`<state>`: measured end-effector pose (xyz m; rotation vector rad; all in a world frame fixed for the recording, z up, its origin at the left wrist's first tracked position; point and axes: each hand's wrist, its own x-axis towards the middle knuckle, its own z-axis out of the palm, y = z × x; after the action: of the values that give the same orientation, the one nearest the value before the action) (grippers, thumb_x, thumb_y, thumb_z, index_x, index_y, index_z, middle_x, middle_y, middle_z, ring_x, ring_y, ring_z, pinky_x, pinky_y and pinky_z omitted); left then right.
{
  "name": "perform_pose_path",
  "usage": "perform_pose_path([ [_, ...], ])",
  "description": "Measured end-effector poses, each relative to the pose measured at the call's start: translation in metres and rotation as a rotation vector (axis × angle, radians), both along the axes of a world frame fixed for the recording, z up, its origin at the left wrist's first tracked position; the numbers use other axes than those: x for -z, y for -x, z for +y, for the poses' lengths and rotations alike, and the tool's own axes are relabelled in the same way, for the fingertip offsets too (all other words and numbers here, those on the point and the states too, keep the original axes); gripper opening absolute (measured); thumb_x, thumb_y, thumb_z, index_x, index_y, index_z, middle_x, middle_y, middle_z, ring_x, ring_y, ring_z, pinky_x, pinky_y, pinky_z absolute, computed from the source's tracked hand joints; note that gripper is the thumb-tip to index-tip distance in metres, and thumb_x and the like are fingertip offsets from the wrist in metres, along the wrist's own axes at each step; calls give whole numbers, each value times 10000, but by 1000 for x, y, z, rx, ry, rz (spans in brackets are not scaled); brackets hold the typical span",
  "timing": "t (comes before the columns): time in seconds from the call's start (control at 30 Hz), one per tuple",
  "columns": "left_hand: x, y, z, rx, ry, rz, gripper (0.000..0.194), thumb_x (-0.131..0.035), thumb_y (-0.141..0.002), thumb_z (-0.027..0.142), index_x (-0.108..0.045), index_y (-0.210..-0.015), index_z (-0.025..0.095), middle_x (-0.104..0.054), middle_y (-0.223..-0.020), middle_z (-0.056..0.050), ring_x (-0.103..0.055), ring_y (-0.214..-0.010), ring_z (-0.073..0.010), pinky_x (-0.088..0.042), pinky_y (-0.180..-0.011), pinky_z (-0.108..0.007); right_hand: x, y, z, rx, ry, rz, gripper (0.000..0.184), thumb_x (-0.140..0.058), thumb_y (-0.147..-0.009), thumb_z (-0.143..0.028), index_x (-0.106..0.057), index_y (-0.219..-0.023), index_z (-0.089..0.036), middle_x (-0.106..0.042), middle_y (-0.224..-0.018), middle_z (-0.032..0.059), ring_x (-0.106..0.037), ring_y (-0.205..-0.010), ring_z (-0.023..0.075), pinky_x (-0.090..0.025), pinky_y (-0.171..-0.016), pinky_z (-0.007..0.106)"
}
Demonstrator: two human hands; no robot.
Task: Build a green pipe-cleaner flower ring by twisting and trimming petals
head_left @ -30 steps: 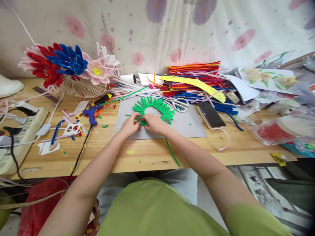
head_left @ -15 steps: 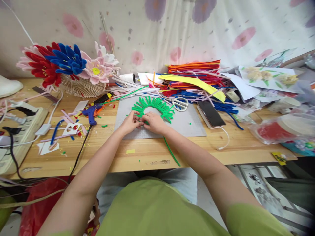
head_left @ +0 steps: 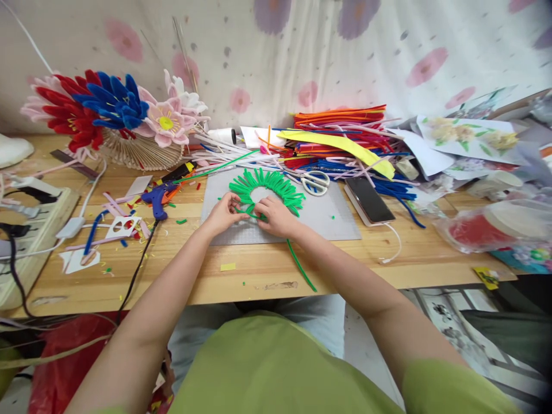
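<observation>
A wooden table [head_left: 375, 264] is carrying the work; on it a grey mat [head_left: 330, 221] is lying flat; the fringed green ring [head_left: 265, 181] is resting on this mat, slightly left of its middle; the right hand [head_left: 276, 217] and the left hand [head_left: 224, 215] are pinching the ring's near edge narrowly, fingertips partly hiding the contact; the person appears to be bending or fastening that edge; the next move is probably calling for one hand steadying while the other is tightening; a heap of coloured stems [head_left: 340, 119] is spreading behind the mat; a phone [head_left: 370, 199] is lying by its right edge; a glue gun [head_left: 157, 198] is lying off its left; scissors [head_left: 317, 182] are crowding its far side; a loose green stem [head_left: 299, 264] is trailing past its near edge, possibly risking a snag.
</observation>
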<state>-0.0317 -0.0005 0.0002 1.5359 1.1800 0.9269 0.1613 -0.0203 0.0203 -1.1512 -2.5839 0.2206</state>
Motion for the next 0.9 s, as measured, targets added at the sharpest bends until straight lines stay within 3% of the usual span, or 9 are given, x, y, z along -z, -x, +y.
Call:
perform_pose_path([
  [0.2,-7,4,-6,128,-46,73,539,-784,-495,238,-458,-923,193,-536,-818,35,-508,-654,-78,-417,-600,-215,-9,7,-3,-44,141,114,219,-548,-772,-274,-580,-963,-171,-624,-918,39,-488,-893,175,-349,-818,271],
  [0.3,-8,7,-7,172,-33,64,509,-754,-539,237,-449,-945,195,-548,-801,37,-513,-617,-75,-415,-577,-213,-10,13,-1,-15,205,79,268,-511,-797,-236,-612,-1040,-187,-651,-903,22,-502,-893,171,-352,-808,263],
  [0.53,2,11,-8,110,-33,133,318,-593,-670,191,-429,-942,209,-575,-794,35,-546,-554,-82,-417,-542,-220,0,23,15,18,95,-148,295,-440,-865,-215,-665,-1055,-192,-632,-892,68,-482,-905,198,-332,-799,296],
  [0.73,-6,1,-14,67,-111,365,344,-577,-642,105,-444,-942,211,-613,-789,28,-521,-546,-99,-392,-554,-236,-7,25,29,-59,52,-233,219,-497,-847,-222,-682,-949,-166,-586,-937,104,-461,-947,213,-327,-780,300],
  [0.9,-3,-7,-16,-20,-49,235,410,-584,-663,121,-391,-1013,211,-621,-776,47,-490,-506,-70,-394,-550,-212,-9,23,33,-29,93,-192,190,-516,-833,-202,-681,-924,-172,-573,-949,78,-478,-954,186,-326,-754,265],
])
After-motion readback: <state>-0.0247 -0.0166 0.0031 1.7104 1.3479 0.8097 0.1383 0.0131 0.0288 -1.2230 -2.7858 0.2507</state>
